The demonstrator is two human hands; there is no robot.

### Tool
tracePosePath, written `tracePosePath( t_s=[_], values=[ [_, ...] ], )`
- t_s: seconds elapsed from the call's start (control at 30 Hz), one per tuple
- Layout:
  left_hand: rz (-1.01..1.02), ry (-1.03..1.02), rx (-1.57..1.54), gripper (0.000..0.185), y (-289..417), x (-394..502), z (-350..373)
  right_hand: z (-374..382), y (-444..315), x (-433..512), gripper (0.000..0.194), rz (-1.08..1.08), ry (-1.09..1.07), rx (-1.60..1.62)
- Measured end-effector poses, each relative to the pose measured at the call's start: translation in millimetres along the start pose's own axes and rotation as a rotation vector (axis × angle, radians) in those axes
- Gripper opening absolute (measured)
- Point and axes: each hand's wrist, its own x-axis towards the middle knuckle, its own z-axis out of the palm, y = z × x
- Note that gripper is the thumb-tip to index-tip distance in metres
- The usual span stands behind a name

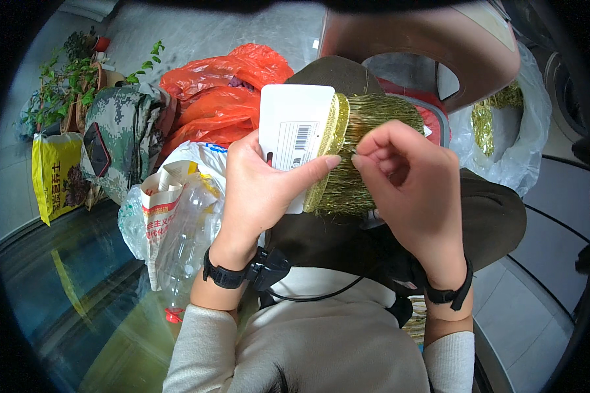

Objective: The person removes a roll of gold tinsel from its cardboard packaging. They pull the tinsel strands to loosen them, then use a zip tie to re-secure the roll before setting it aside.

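My left hand (260, 182) grips a white card (295, 110) printed with a barcode, thumb across its lower right edge. Gold metallic fringe trim (383, 115) lies along the card's right side. Its glittery woven heading (341, 118) is against the card, and the strands spread to the right over my lap. My right hand (413, 182) is over the strands with thumb and forefinger pinched together. A tiny dark, thin piece shows at those fingertips; whether it is a pin, a thread or a strand cannot be made out.
Red plastic bags (216, 98), a clear bottle (187, 240) and a folded camouflage cloth (123, 123) with a phone (97, 150) lie at left, near potted plants (73, 83). A brown plastic stool (418, 39) stands ahead. At right, a clear bag (531, 132) holds more gold fringe.
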Motion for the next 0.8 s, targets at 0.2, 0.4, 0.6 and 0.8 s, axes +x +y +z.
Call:
tracePosePath(
  t_s=[0.2,0.4,0.6,0.8],
  values=[
    [0.01,0.003,0.029,0.032,1.1,-0.8,-0.6,5.0,-2.8,-0.2,0.013,-0.024,0.04,0.01],
    [0.02,-0.001,0.072,0.033,0.7,-1.8,0.0,-7.5,-9.1,-11.1,0.009,0.116,0.028,0.094],
    [0.041,-0.009,0.079,0.033,2.4,-3.6,2.5,9.6,-4.9,-8.1,0.017,0.013,0.1,0.01],
    [0.016,-0.003,0.036,0.031,1.5,-1.4,1.2,-6.5,-2.2,-27.9,0.035,-0.005,0.093,0.091]
  ],
)
